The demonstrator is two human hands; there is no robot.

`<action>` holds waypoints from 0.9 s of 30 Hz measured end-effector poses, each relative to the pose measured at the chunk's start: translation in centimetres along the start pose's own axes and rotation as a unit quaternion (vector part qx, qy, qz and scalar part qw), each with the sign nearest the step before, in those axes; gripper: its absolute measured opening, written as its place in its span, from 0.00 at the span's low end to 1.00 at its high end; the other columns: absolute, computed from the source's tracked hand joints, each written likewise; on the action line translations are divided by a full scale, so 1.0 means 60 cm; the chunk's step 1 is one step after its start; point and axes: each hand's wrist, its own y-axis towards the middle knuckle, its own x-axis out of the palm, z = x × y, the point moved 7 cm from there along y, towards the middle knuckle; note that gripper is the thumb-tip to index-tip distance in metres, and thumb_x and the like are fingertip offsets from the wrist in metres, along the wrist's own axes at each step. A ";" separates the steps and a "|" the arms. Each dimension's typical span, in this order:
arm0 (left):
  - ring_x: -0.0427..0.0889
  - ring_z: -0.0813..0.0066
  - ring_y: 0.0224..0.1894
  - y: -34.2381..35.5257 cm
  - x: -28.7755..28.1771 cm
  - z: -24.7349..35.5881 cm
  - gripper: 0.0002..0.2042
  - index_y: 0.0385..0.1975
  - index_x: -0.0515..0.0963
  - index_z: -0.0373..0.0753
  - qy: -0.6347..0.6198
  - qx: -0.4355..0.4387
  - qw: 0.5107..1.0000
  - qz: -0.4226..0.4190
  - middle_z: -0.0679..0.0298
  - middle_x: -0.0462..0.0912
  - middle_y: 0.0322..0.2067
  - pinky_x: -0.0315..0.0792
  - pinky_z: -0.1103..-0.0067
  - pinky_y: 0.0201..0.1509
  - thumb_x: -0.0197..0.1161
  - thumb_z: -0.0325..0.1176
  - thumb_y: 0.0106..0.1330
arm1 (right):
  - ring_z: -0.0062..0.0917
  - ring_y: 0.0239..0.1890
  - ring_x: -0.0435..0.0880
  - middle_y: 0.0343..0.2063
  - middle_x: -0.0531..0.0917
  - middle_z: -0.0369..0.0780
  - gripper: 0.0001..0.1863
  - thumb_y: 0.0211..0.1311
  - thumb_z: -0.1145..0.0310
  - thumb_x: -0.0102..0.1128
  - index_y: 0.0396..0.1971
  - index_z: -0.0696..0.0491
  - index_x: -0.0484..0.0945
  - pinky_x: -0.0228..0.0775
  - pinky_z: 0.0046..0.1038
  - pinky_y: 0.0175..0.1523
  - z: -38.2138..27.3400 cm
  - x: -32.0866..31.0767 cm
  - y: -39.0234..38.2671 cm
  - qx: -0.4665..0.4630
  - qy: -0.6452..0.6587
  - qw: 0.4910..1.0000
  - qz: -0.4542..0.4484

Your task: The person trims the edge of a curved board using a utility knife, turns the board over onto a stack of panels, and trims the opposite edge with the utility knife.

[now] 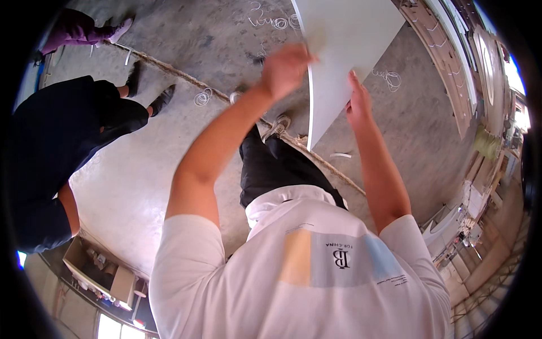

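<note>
A flat white panel (344, 51) stands tilted in front of me, with one corner pointing down toward the floor near my shoes. My right hand (359, 101) is at its right edge, the thumb along the face and the other fingers curled at the edge. My left hand (285, 72) is beside the panel's left edge, its fingertips reaching over the face. It is smeared by motion, so whether it holds or touches anything does not show.
Coils of thin white strip (203, 96) lie on the concrete floor (186, 34), more of them (389, 80) right of the panel. A long crack (169, 69) crosses the floor. Long boards (443, 62) lean at the right. A person in dark clothes (62, 135) is at the left, another person's purple-clothed leg (73, 28) beyond.
</note>
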 end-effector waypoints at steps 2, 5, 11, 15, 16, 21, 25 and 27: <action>0.83 0.60 0.35 -0.100 0.003 0.090 0.14 0.42 0.86 0.49 -0.138 -0.095 0.985 -0.039 0.61 0.80 0.30 0.78 0.68 0.34 0.67 0.22 0.58 | 0.12 0.16 0.68 0.22 0.77 0.28 0.22 0.67 0.43 0.69 0.35 0.48 0.79 0.50 0.20 0.20 0.003 0.008 -0.003 0.002 0.002 1.000 -0.011; 0.83 0.60 0.41 -0.202 -0.019 0.243 0.15 0.46 0.84 0.49 -0.039 -0.053 0.962 -0.265 0.64 0.80 0.36 0.80 0.67 0.41 0.64 0.27 0.59 | 0.13 0.16 0.69 0.22 0.78 0.29 0.22 0.68 0.44 0.69 0.35 0.49 0.80 0.51 0.20 0.20 -0.003 0.003 -0.001 0.007 0.012 1.000 -0.023; 0.84 0.66 0.49 -0.405 -0.022 0.281 0.19 0.57 0.79 0.46 -0.094 -0.226 0.841 -0.483 0.63 0.83 0.44 0.80 0.70 0.47 0.66 0.33 0.65 | 0.13 0.19 0.73 0.24 0.80 0.30 0.22 0.69 0.44 0.68 0.37 0.50 0.80 0.56 0.21 0.22 -0.019 0.009 0.004 0.005 -0.022 1.000 -0.021; 0.85 0.64 0.44 -0.325 -0.069 0.187 0.18 0.55 0.78 0.37 -0.237 -0.584 0.756 -0.174 0.53 0.85 0.42 0.77 0.69 0.48 0.65 0.38 0.71 | 0.14 0.19 0.74 0.24 0.80 0.29 0.22 0.69 0.44 0.67 0.38 0.49 0.80 0.54 0.22 0.21 -0.016 0.015 0.002 0.008 0.006 1.000 -0.029; 0.86 0.61 0.43 -0.315 -0.071 0.183 0.19 0.54 0.78 0.34 -0.241 -0.629 0.727 -0.135 0.50 0.86 0.40 0.77 0.67 0.49 0.66 0.41 0.72 | 0.14 0.19 0.73 0.24 0.80 0.29 0.22 0.69 0.43 0.67 0.38 0.49 0.80 0.53 0.22 0.21 -0.009 0.015 0.005 0.010 0.012 1.000 -0.015; 0.84 0.50 0.43 -0.260 -0.022 0.210 0.27 0.48 0.77 0.30 -0.179 -0.592 0.757 -0.210 0.46 0.85 0.39 0.76 0.62 0.51 0.71 0.51 0.66 | 0.17 0.24 0.79 0.30 0.84 0.32 0.24 0.68 0.42 0.66 0.42 0.51 0.81 0.61 0.24 0.26 0.002 -0.003 0.020 0.038 -0.081 0.995 -0.034; 0.78 0.69 0.26 -0.287 -0.020 0.222 0.21 0.41 0.78 0.34 -0.245 -0.661 0.684 -0.189 0.57 0.80 0.27 0.72 0.69 0.31 0.73 0.48 0.67 | 0.26 0.42 0.86 0.44 0.87 0.41 0.33 0.69 0.43 0.66 0.57 0.59 0.79 0.77 0.33 0.42 0.007 0.007 0.006 0.004 0.033 0.999 -0.038; 0.70 0.79 0.21 -0.277 -0.069 0.227 0.16 0.37 0.77 0.37 -0.269 -0.686 0.661 -0.143 0.66 0.74 0.23 0.65 0.74 0.23 0.72 0.43 0.69 | 0.29 0.49 0.87 0.49 0.87 0.44 0.36 0.70 0.44 0.65 0.62 0.62 0.77 0.79 0.35 0.49 0.000 0.010 0.003 -0.007 0.102 0.994 -0.038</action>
